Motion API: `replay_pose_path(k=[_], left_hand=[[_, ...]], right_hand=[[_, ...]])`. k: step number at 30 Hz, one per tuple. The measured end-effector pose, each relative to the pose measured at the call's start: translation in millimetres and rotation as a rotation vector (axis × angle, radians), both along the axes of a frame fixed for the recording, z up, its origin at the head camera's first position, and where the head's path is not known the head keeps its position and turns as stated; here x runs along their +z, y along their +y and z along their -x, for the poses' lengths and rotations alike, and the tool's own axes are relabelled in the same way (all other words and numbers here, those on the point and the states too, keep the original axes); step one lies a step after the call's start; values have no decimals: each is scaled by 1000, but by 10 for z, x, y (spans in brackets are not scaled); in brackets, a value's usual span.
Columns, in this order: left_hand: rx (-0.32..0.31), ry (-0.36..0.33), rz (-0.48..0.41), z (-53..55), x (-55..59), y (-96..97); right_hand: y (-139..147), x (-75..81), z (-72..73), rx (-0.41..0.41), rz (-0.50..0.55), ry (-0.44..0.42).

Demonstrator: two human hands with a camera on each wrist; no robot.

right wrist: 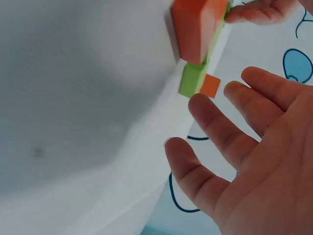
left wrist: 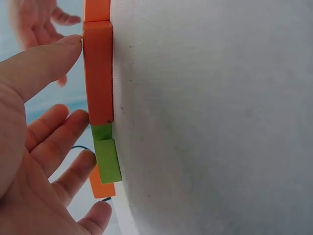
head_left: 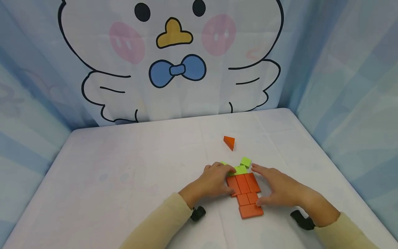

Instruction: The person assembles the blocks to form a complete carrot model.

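Observation:
Flat orange blocks [head_left: 244,183] lie edge to edge on the white table, a wider group above a narrower column. Green blocks [head_left: 240,170] sit along the far edge of the orange ones, and a separate green block [head_left: 245,162] stands just behind them. My left hand [head_left: 214,180] rests at the left side, fingertips over the green blocks and thumb at the orange edge. In the left wrist view its thumb touches an orange block [left wrist: 99,73]. My right hand [head_left: 281,188] is spread along the right side, thumb by the lower column, index finger near the separate green block.
Farther back on the table lies an orange triangular block [head_left: 230,142]. Black wrist-worn devices [head_left: 302,220] hang below the wrists. A curtain [head_left: 177,97] with a cartoon figure hangs behind the white table [head_left: 124,180] and along both sides.

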State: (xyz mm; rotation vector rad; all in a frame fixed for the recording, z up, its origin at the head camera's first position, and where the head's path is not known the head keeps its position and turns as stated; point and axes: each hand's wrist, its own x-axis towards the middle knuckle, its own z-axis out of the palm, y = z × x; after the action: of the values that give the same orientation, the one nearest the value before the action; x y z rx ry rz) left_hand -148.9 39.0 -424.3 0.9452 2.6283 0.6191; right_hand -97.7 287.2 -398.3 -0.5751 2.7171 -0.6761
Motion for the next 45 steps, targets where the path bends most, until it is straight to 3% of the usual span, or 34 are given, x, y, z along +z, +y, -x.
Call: replay_pose_path(k=[10, 17, 22, 30, 45], left_hand=[[9, -23, -10, 28, -6, -16], [9, -30, -6, 22, -6, -19], [12, -39, -2, 21, -2, -29], [13, -20, -5, 32, -6, -26], [-2, 1, 4, 24, 0, -29]], right_hand=[[-11, 67, 652, -121, -27, 37], [-174, 62, 1070, -141, -41, 67], [-327, 33, 1284, -141, -49, 46], [-511, -13, 1436, -158, -40, 21], [-548, -57, 1430, -194, -104, 133]])
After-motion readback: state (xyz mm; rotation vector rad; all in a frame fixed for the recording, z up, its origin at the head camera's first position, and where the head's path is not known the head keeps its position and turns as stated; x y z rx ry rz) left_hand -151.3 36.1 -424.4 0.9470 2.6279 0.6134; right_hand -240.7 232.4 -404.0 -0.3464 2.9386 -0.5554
